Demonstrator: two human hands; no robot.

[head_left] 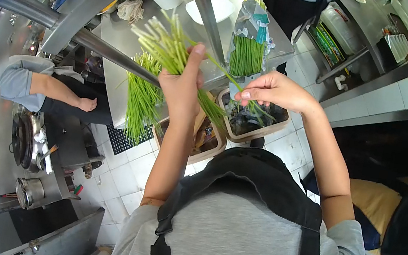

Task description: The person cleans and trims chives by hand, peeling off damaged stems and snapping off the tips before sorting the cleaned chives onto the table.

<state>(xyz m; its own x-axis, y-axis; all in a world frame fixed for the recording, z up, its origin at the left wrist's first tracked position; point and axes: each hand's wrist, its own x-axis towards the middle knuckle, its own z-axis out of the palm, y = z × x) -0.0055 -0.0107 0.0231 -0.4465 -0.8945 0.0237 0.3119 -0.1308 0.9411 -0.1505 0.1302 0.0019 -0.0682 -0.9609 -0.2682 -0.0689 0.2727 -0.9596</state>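
Observation:
My left hand (183, 83) is closed around a bunch of garlic chives (166, 47), their pale ends pointing up and away and the green ends hanging below the fist. To its right, my right hand (275, 92) pinches a few loose green chive strands (257, 109) between thumb and fingers. Those strands hang over a bin (285, 124) lined with a dark bag. Beside my left hand, a loose pile of chives (140, 102) droops over the edge of the steel table (121, 39). Farther off lies a wrapped bundle of chives (247, 56).
A steel post (205, 10) and rail (115, 56) cross close to my left hand. A second bin (222, 144) stands below it. A white dish (209, 8) sits on the table. Another person (32, 81) is at the left; a person in dark clothing (290, 9) stands beyond the table.

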